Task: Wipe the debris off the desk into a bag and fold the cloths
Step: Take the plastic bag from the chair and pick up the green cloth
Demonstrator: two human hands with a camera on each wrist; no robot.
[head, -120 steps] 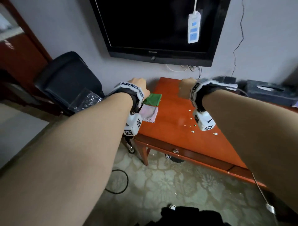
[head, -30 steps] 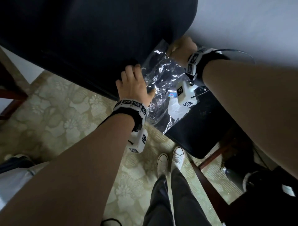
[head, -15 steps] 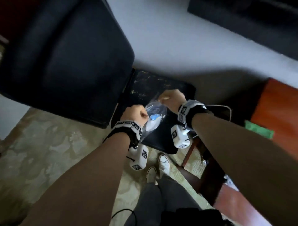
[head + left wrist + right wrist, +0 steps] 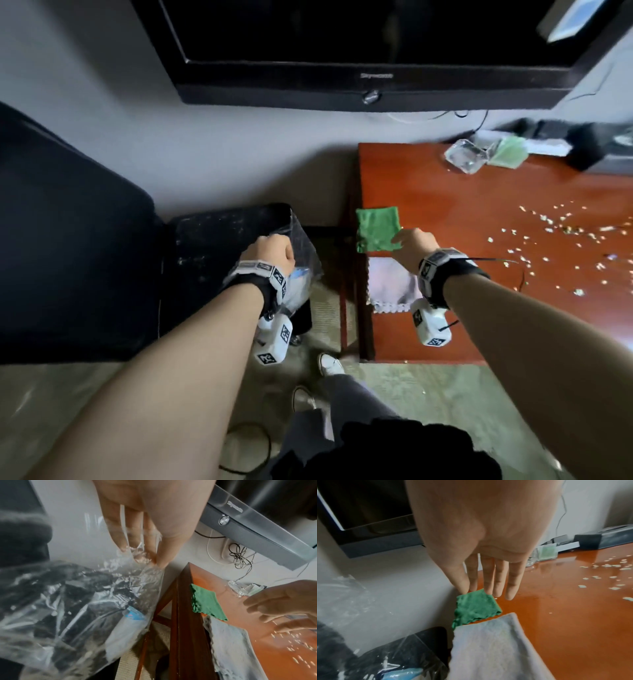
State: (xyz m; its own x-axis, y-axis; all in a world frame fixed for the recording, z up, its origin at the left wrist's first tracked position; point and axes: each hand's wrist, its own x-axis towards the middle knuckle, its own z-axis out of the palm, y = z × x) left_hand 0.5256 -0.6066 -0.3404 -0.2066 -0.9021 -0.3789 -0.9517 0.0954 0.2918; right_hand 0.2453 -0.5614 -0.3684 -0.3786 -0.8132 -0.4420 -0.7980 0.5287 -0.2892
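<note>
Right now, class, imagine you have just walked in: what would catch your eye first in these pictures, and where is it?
The pale debris scattered over the right part of the red-brown desk stands out first. Next, the green cloth at the desk's left edge, with the right hand reaching to its corner and a whitish cloth just nearer. Left of the desk, the left hand grips a crumpled clear plastic bag.

Left hand (image 4: 270, 251) clenched, right hand (image 4: 412, 245) outstretched

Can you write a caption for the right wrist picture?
Right hand reaches, fingers straight, for the green cloth on the crumb-strewn desk.
</note>
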